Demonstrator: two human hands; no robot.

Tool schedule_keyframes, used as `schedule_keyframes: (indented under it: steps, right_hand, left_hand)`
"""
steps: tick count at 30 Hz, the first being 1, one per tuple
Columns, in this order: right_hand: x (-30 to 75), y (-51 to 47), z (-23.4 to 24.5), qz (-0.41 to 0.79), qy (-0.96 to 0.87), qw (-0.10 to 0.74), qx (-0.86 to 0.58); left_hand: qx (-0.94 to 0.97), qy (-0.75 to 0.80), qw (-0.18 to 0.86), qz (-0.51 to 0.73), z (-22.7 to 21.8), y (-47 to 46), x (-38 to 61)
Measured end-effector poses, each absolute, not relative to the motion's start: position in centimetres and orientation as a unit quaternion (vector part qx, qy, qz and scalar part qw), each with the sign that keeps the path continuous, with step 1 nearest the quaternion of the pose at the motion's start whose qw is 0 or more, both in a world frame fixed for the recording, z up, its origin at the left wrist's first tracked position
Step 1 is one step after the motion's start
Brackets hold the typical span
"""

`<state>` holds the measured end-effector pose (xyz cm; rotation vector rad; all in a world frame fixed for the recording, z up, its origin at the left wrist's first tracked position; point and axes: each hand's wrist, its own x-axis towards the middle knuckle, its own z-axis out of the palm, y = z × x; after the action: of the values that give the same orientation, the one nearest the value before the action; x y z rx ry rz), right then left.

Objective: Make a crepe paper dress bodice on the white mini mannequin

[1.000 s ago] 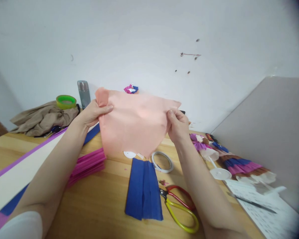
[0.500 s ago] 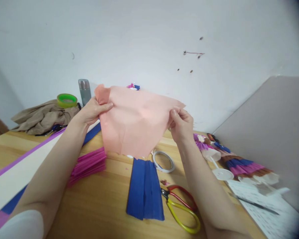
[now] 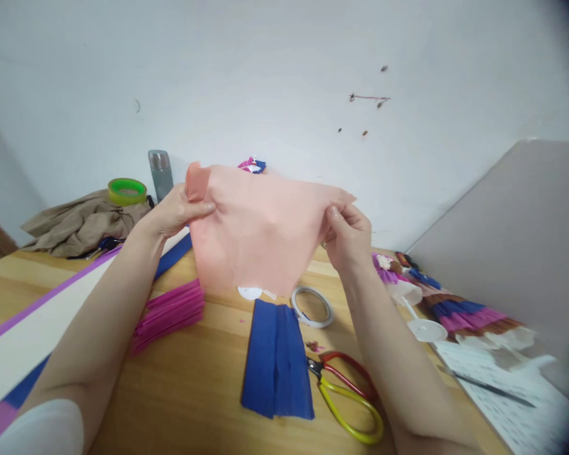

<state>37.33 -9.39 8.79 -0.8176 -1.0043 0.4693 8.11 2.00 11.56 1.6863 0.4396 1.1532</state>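
A sheet of peach crepe paper (image 3: 256,230) hangs in the air above the wooden table (image 3: 194,392). My left hand (image 3: 177,208) pinches its upper left corner between thumb and fingers. My right hand (image 3: 348,237) pinches its upper right corner, fingers closed. The sheet's lower edge hangs just above a folded blue crepe paper (image 3: 275,360) and a white tape ring (image 3: 312,306).
Folded magenta crepe paper (image 3: 171,313), red-and-yellow scissors (image 3: 348,392), long white, purple and blue paper strips (image 3: 38,328) lie on the table. At the back are a green tape roll (image 3: 126,191), brown cloth (image 3: 80,224) and a steel flask (image 3: 160,174). Paper dolls (image 3: 436,303) lie right.
My right hand has risen slightly and drawn the right corner up; the sheet's lower edge has lifted a little. The view has shifted slightly.
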Motion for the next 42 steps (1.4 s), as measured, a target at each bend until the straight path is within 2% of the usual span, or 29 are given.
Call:
schedule_keyframes:
  steps: [13, 21, 34, 42]
  right_hand:
    - [37.8, -8.7, 8.6, 0.186, -0.426, 0.793, -0.394]
    - [37.2, -9.6, 9.3, 0.163, -0.441, 0.766, -0.438]
    - [36.8, -10.5, 9.8, 0.2, -0.484, 0.72, -0.456]
    - [36.9, -10.3, 9.7, 0.206, -0.47, 0.74, -0.434]
  left_hand:
    - [0.673, 0.214, 0.503, 0.498, 11.1, 2.3, 9.4]
    - [0.678, 0.204, 0.483, 0.514, 11.3, 1.9, 9.2]
    - [0.649, 0.219, 0.532, 0.497, 11.6, 1.7, 9.4]
    - [0.617, 0.206, 0.565, 0.508, 11.5, 1.3, 10.1]
